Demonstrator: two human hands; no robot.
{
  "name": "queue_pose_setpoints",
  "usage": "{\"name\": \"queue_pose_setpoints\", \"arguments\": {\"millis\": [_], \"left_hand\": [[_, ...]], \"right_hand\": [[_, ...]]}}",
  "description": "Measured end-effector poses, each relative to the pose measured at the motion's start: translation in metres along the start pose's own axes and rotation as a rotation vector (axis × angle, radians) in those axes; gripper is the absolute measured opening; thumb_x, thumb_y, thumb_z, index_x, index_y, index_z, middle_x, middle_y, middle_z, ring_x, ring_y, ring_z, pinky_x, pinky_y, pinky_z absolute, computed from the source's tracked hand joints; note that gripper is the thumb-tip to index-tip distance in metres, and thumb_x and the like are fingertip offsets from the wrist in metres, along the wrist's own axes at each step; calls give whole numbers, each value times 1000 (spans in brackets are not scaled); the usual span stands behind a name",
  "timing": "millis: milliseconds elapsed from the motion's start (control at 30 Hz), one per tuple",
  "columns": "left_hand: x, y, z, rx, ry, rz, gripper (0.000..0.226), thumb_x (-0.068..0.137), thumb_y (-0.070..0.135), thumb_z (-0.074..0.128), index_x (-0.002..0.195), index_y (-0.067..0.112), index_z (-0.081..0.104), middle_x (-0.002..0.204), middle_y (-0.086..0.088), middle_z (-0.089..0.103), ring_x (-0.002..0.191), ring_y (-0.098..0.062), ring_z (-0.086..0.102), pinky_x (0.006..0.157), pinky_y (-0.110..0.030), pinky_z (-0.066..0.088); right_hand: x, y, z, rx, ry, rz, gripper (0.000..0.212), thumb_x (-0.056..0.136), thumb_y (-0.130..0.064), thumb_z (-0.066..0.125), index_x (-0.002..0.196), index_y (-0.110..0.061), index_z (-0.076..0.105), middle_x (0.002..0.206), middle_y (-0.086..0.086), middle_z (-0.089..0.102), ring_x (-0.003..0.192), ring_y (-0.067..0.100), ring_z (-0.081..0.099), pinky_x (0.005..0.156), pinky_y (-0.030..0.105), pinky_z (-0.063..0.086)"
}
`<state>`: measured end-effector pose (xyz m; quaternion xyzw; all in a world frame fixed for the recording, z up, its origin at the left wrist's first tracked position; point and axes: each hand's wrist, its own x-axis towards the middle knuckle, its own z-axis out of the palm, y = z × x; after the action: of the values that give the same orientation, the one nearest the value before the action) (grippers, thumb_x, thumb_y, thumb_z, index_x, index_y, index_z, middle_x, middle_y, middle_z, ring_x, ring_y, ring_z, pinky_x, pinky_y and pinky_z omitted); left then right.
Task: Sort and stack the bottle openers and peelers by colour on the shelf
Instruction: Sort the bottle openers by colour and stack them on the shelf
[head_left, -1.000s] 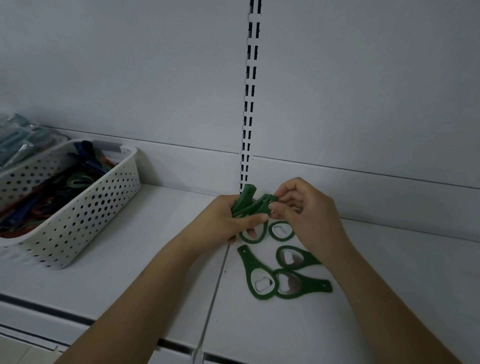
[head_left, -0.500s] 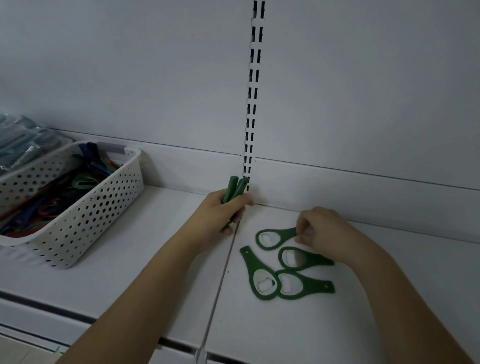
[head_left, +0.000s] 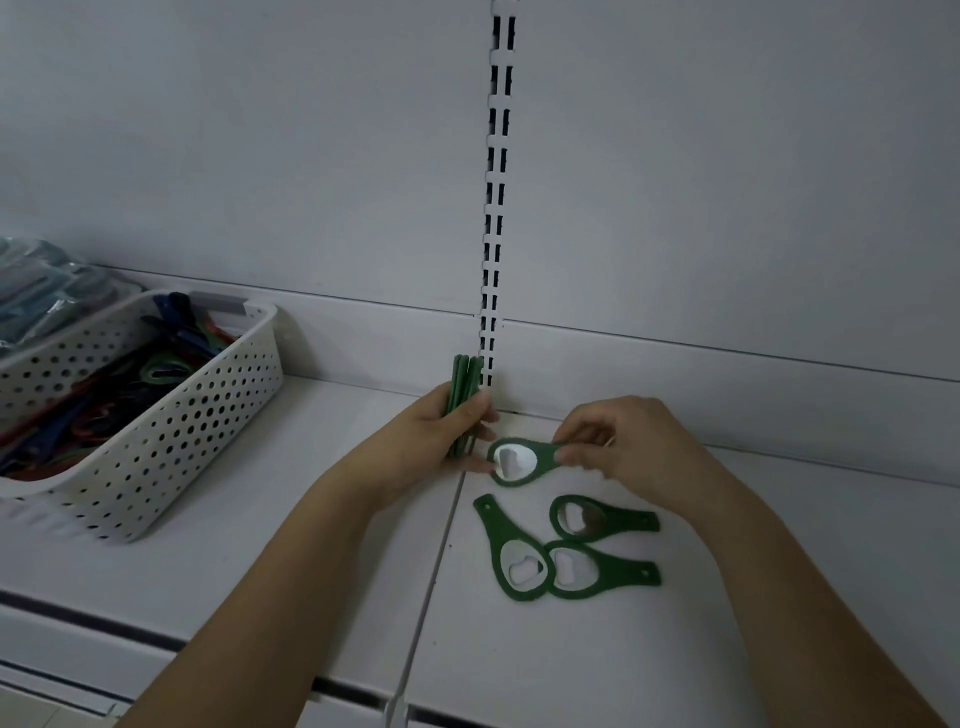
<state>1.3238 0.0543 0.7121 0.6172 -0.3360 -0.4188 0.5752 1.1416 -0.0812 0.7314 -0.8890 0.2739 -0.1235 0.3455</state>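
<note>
Three loose openers: green bottle openers flat on the white shelf, nearest the viewer; one angled with its handle toward the back left, its ring overlapped by a second whose handle points right, a third just behind them, handle also right.
Right hand: the right hand pinches a fourth green opener by its handle between thumb and fingertips, ring end pointing left, lifted just behind the three loose ones.
Left hand: the left hand has fingers and thumb curled round a green bundle held upright on edge; its tops stick out above the fist. One fingertip touches the ring of the pinched opener.
Basket: white perforated basket well to the left on the shelf, holding a jumble of blue, red and green tools.
Far left: wrapped packets behind the basket, blurred.
Back: slotted upright in the grey rear panel, just behind the bundle.
</note>
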Motion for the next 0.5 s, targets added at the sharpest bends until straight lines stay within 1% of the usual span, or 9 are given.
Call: {"name": "queue_pose_setpoints", "arguments": {"millis": [67, 167, 233, 300, 367, 400, 433, 467, 500], "left_hand": [[-4, 4, -1, 4, -55, 37, 44, 95, 39, 53, 124, 6, 57, 121, -8, 66, 108, -15, 67, 81, -37, 60], [-12, 7, 1, 48, -174, 37, 38, 100, 34, 47, 126, 7, 55, 122, -7, 67, 110, -18, 67, 85, -41, 60], [-15, 7, 5, 71, -295, 18, 37, 102, 33, 44, 130, 11, 52, 121, -7, 68, 111, -23, 68, 80, -42, 61], [-16, 5, 7, 106, -357, 8, 37, 103, 32, 44, 133, 12, 49, 118, -11, 69, 107, -26, 69, 68, -38, 61], [-15, 4, 7, 138, -309, 16, 33, 102, 31, 49, 128, 11, 54, 108, -7, 71, 94, -20, 69, 62, -31, 57], [-13, 3, 6, 137, -254, 20, 30, 101, 29, 53, 125, 12, 57, 101, -6, 68, 87, -15, 66, 60, -28, 54], [-11, 3, 5, 123, -179, 18, 25, 99, 25, 56, 121, 13, 60, 95, -5, 64, 82, -12, 62, 60, -26, 53], [-9, 3, 3, 89, -95, 7, 20, 98, 20, 58, 117, 14, 62, 94, -6, 61, 80, -11, 60, 61, -25, 52], [-7, 3, 0, 36, -20, -7, 15, 98, 15, 58, 112, 14, 62, 97, -7, 61, 82, -12, 60, 62, -26, 53]], "right_hand": [[-1, -5, -3, 54, 99, -91, 9, 79, -23, 79, 83, -30, 77, 71, -16, 71, 63, 1, 62, 62, 11, 48], [-2, -11, -2, 199, 195, -175, 12, 80, -14, 78, 87, -23, 77, 75, -9, 72, 64, 6, 66, 67, 18, 55], [-2, -15, 4, 246, 256, -187, 15, 81, -11, 77, 90, -21, 70, 80, -6, 71, 68, 6, 68, 70, 19, 57], [-1, -19, 13, 220, 320, -194, 22, 80, -11, 78, 94, -21, 63, 89, -7, 68, 73, 5, 69, 70, 19, 58], [1, -22, 20, 130, 398, -201, 32, 78, -16, 81, 99, -23, 56, 97, -9, 63, 74, 3, 66, 67, 18, 57], [1, -23, 20, 94, 426, -179, 33, 78, -21, 81, 98, -24, 56, 96, -10, 62, 71, 3, 65, 65, 20, 57], [-1, -24, 19, 65, 417, -140, 27, 79, -28, 80, 94, -24, 57, 91, -11, 62, 67, 3, 64, 64, 22, 58], [-4, -26, 17, 14, 354, -93, 23, 80, -38, 77, 89, -25, 60, 84, -13, 63, 65, 2, 62, 65, 25, 58], [-8, -28, 17, -73, 235, -47, 25, 79, -50, 73, 85, -29, 62, 79, -14, 64, 65, 0, 61, 67, 26, 59]]}}
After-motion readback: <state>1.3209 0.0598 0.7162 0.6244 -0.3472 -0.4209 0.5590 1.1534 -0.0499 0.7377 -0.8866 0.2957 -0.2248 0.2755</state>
